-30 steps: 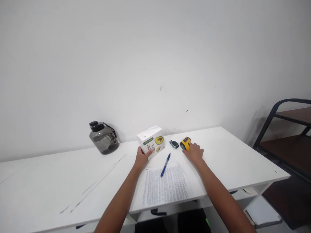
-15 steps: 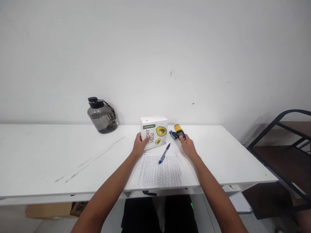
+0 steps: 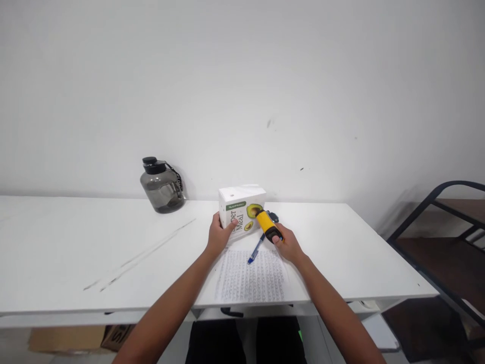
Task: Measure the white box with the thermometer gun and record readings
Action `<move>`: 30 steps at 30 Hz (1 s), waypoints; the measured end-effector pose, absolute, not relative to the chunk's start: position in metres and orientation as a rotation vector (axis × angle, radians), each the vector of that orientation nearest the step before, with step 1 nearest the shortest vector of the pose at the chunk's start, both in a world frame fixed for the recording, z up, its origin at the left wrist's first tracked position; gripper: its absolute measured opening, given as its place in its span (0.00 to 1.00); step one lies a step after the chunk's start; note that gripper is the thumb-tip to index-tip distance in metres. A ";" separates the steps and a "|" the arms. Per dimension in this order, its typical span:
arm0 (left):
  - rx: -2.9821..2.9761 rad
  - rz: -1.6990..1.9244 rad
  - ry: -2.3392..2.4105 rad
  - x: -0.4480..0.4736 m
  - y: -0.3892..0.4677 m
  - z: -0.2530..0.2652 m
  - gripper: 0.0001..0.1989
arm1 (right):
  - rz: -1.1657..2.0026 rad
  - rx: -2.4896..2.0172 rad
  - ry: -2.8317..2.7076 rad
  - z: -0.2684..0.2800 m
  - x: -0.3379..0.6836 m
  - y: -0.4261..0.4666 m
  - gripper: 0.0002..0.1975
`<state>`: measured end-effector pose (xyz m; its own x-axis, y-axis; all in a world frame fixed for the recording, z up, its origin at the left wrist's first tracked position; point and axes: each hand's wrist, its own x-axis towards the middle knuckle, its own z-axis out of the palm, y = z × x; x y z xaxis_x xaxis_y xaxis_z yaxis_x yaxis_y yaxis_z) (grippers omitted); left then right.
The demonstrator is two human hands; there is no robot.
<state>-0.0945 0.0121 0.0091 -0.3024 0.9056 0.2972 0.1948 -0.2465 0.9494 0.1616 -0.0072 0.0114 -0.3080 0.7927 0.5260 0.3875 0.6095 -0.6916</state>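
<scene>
My left hand grips the left side of a white box printed with avocados and "Super Meal", its thumb on the front face. The box stands on the table with its top turned slightly into view. My right hand is closed around a yellow-and-black handheld meter with a small screen, whose far end overlaps the box's front right in view; whether they touch I cannot tell. A blue pen lies on a printed sheet below the box. Partly hidden behind the meter is a small dark item.
A large grey translucent water jug with a black lid stands at the back left, near the wall. The white table has dark streaks on its left. A dark-framed shelf stands beyond its right edge. A cardboard box sits below.
My right hand has brought the meter left and nearer to me, from beside the box to before its right side. The box has turned slightly in my left hand's grip.
</scene>
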 end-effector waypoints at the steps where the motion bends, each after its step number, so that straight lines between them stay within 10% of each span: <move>1: 1.377 1.592 1.426 -0.093 0.011 0.009 0.32 | 0.563 -0.922 -1.924 0.010 0.160 -0.007 0.29; 30: 1.470 1.575 1.395 -0.089 0.003 0.008 0.36 | 0.535 -0.849 -1.911 0.006 0.158 -0.008 0.31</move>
